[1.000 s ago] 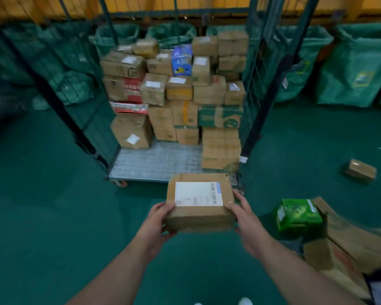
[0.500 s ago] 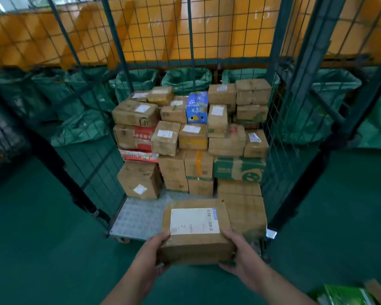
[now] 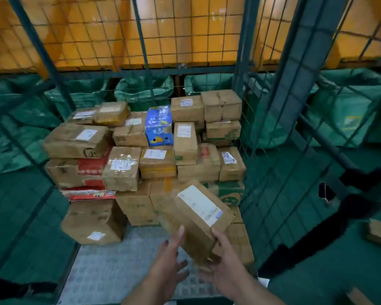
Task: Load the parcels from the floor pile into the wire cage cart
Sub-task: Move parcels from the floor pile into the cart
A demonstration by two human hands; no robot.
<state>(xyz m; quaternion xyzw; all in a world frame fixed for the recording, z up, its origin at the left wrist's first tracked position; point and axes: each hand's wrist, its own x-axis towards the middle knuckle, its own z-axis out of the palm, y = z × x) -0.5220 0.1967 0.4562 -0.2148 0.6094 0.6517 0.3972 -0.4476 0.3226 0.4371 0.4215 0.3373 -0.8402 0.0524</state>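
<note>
While right hand (image 3: 226, 269) grips and flat left hand (image 3: 168, 260) presses parcel (image 3: 196, 219), cart (image 3: 110, 267) (boxes (image 3: 154, 159) inside).

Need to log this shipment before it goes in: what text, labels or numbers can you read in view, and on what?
Nothing is legible in this frame.
Held parcel, white label: barcode and print lines, motion-blurred.
Red-printed carton: white characters, too blurred.
Blue box: print too small.
Green-printed carton: marks unreadable.
Other stacked parcels, white labels: too small.

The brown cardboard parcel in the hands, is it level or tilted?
Tilted. The brown cardboard parcel sits askew, its white label running diagonally down-right.
</note>
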